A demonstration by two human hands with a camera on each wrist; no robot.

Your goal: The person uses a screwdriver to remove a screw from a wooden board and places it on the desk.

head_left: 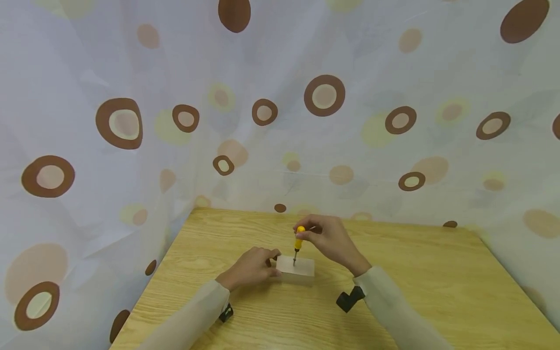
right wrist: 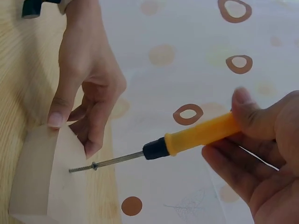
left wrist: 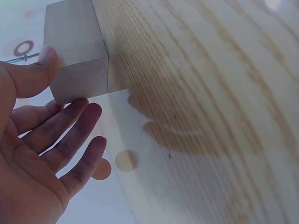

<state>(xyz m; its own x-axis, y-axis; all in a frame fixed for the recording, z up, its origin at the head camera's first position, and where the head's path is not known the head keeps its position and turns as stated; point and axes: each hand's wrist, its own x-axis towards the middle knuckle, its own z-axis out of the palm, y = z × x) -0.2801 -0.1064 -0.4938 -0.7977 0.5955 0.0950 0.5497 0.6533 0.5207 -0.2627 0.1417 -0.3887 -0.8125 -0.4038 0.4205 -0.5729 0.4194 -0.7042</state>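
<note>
A pale wooden block (head_left: 302,277) lies on the table, its long side across the head view. My left hand (head_left: 250,267) grips its left end, thumb on the near side and fingers around the far side. In my right hand (head_left: 329,239) is a screwdriver (right wrist: 198,135) with a yellow handle and black collar, pinched by thumb and fingers near the handle's end. The shaft points down, slightly tilted. Its tip meets the head of a screw (right wrist: 82,169), which stands upright in the block's top face with much of its thread showing.
The wood-grain table (head_left: 420,282) reaches out on both sides of the block. A white curtain (head_left: 271,63) with brown and yellow circles hangs behind and along the left. Dark wrist cameras (head_left: 350,298) sit under both sleeves, near the tabletop.
</note>
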